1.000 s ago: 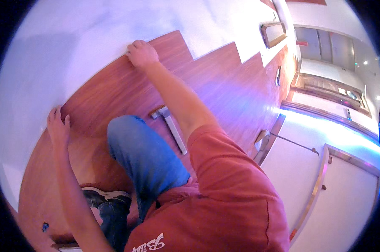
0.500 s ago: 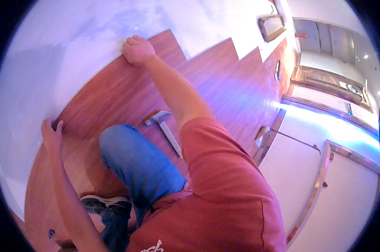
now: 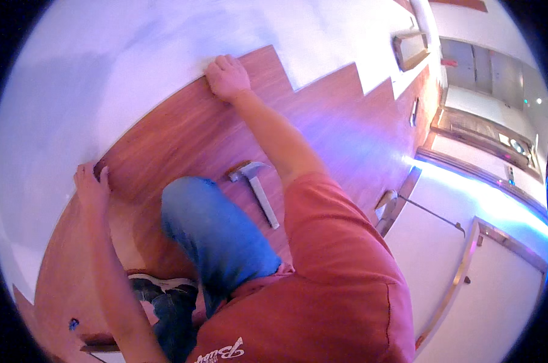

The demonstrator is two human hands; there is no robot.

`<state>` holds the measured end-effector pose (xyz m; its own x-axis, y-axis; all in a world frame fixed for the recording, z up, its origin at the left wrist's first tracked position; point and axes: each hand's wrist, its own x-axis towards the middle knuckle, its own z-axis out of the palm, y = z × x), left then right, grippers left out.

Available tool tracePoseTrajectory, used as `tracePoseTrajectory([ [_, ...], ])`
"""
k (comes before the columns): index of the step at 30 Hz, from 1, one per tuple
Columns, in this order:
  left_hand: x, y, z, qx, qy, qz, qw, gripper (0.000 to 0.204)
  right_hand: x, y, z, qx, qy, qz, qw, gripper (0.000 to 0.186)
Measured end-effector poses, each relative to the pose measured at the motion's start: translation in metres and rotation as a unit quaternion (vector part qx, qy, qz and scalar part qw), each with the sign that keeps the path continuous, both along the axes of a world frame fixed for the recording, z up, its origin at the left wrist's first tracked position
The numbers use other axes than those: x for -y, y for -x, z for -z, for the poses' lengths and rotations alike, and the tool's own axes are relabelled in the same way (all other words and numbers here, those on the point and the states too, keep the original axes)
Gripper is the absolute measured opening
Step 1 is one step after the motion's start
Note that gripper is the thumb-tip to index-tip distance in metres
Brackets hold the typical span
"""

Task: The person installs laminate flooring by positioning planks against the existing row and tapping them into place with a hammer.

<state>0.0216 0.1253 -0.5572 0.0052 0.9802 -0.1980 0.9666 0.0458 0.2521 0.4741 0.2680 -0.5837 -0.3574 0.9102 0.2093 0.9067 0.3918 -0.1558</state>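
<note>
Outer reddish-brown wood-grain floor plank (image 3: 165,112): runs diagonally from left of frame to upper middle, along the border between the laid reddish-brown boards (image 3: 346,139) and the pale grey-white bare floor (image 3: 74,103). Both hands are on it.

Right hand (image 3: 228,78), upper middle: fingers bent over the plank's outer edge. Left hand (image 3: 93,184), at left: thumb and fingers apart, at the plank's lower end. Cannot tell whether either grips; undersides hidden.

Around: a hammer with a pale straight handle and metal claw head (image 3: 262,199) lies on the boards mid-frame, between the bent knee in blue denim (image 3: 207,212) and the right arm. The knee takes up the floor below the plank; the right forearm crosses over the boards. A dark shoe with a pale sole (image 3: 168,283) rests lower down.

Farther off: a small blue object, unclear, lower left (image 3: 74,324); a wood-framed pale panel, upper right (image 3: 412,49); large white panels with wooden edging, lower right (image 3: 504,284).
</note>
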Motion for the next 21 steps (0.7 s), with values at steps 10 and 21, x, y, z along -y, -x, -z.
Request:
tracePoseTrajectory([
  [10, 0.023, -0.007, 0.02, -0.01, -0.074, -0.01, 0.997, 0.046, -0.067, 0.01, -0.034, 0.042, -0.067, -0.023, 0.997, 0.039],
  [21, 0.03, -0.028, 0.023, -0.058, -0.089, -0.033, 0.994, 0.048, 0.092, 0.016, -0.003, -0.032, 0.054, 0.222, 0.973, 0.068],
])
